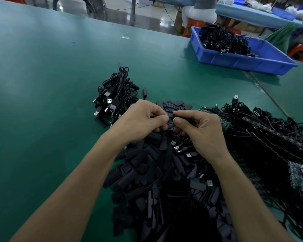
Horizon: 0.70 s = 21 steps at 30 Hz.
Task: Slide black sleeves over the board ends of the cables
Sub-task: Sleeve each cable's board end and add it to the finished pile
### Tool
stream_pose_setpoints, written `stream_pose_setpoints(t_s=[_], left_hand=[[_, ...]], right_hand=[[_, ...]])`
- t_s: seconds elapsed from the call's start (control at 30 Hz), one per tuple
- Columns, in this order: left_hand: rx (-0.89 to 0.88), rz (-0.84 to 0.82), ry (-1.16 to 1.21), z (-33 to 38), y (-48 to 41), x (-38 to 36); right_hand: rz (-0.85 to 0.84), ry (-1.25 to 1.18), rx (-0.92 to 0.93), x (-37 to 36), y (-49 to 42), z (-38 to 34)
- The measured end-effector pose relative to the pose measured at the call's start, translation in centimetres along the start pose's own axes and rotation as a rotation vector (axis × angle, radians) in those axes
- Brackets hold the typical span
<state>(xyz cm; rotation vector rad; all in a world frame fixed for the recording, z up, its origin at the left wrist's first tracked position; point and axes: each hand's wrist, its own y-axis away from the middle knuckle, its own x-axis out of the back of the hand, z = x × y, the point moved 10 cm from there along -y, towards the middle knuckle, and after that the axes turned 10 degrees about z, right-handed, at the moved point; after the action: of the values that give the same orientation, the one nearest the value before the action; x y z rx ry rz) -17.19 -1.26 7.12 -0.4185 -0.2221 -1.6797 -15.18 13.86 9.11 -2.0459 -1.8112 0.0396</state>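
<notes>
My left hand (143, 119) and my right hand (201, 130) meet above a big heap of flat black sleeves (157, 180). My right hand pinches a black sleeve (182, 117) between thumb and fingers. My left hand pinches a small dark piece against it at the sleeve's left end; what that piece is cannot be made out. A thin black cable (175, 137) hangs below the two hands, with USB plugs under it. At the right lies a mass of cables with green board ends (262, 137).
A bundle of black USB cables (115, 93) lies on the green table (42, 75) behind my left hand. A blue bin (238, 56) holding more black cables stands at the back right. Orange stools and another table sit beyond the edge.
</notes>
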Motion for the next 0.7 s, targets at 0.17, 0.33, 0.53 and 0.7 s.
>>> stream_pose_setpoints(t_s=[0.17, 0.33, 0.53, 0.7], left_hand=[[-0.028, 0.002, -0.041, 0.1, 0.0, 0.0], [-0.049, 0.000, -0.056, 0.4, 0.2, -0.2], [-0.021, 0.065, -0.018, 0.2, 0.2, 0.2], [-0.016, 0.132, -0.005, 0.1, 0.1, 0.7]], right_hand=[[-0.009, 0.004, 0.000, 0.2, 0.1, 0.0], [-0.050, 0.015, -0.029, 0.0, 0.1, 0.1], [0.166, -0.062, -0.060, 1.5, 0.2, 0.5], [0.372, -0.163, -0.067, 2.4, 0.6, 0.7]])
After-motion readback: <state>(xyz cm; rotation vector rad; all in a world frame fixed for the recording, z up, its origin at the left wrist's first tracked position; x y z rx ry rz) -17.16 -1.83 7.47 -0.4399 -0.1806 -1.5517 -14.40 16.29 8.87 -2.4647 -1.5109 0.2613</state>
